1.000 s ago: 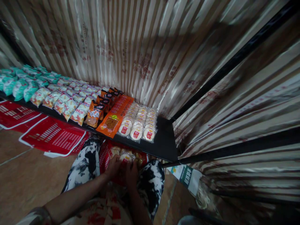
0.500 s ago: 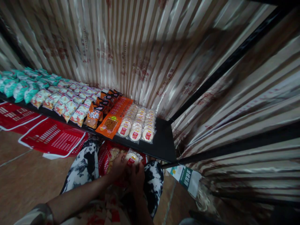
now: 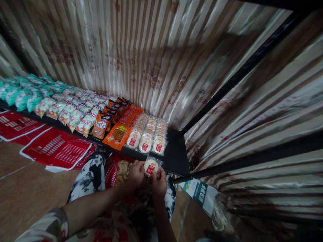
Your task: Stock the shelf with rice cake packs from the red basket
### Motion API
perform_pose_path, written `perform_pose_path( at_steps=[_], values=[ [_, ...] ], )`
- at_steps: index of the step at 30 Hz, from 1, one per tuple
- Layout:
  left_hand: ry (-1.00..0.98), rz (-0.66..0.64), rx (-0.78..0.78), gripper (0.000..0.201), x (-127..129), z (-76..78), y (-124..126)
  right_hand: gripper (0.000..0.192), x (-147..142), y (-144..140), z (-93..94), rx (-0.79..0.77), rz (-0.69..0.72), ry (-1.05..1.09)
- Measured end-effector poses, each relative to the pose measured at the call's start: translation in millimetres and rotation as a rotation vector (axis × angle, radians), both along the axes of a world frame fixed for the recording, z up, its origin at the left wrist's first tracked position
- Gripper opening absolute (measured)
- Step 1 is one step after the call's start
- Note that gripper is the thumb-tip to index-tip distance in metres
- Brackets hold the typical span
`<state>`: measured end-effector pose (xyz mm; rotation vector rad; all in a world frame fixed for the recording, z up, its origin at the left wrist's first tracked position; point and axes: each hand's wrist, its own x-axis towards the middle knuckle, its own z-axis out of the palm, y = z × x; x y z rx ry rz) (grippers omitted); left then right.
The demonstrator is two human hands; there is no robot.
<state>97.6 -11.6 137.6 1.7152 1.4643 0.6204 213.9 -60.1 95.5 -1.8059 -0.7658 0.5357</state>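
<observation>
Between my two hands is a clear packet of round white rice crackers (image 3: 150,164) with a red label, held just in front of the shelf edge. My left hand (image 3: 136,174) grips its left side with bent fingers. On the lower right side, the thumb and fingers of my right hand (image 3: 159,183) pinch it. Several matching cracker packets (image 3: 145,143) lie in three rows on the black shelf (image 3: 174,158). Below my hands, between the knees, a red basket (image 3: 108,173) holds more wrapped snacks (image 3: 122,168), partly hidden by my left hand and arm.
Left of the crackers lie a flat orange snack pack (image 3: 120,129), orange-black bags (image 3: 101,124), white bags (image 3: 72,116) and green bags (image 3: 24,97). Red baskets (image 3: 60,148) stand under the shelf. Black frame bars (image 3: 227,80) and a striped curtain (image 3: 151,50) bound the back and right.
Both hands have risen out of the basket area and shifted right, carrying the cracker packet up to the shelf's front edge. The rows on the shelf look the same.
</observation>
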Motion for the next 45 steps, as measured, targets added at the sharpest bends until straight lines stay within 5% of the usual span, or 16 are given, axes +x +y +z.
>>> perform_pose_path(
  at_steps=[7, 14, 45],
  values=[
    [0.044, -0.026, -0.019, 0.032, 20, 18.0, 8, 0.066, 18, 8, 19.6, -0.065, -0.004, -0.027],
    [0.047, -0.064, -0.019, 0.037, 37, 29.6, 19, 0.07, 41, 25, 19.3, 0.004, 0.019, 0.028],
    [0.069, -0.138, -0.017, 0.05, 62, 20.7, 36, 0.055, 68, 73, 13.5, -0.144, -0.03, -0.186]
  ],
)
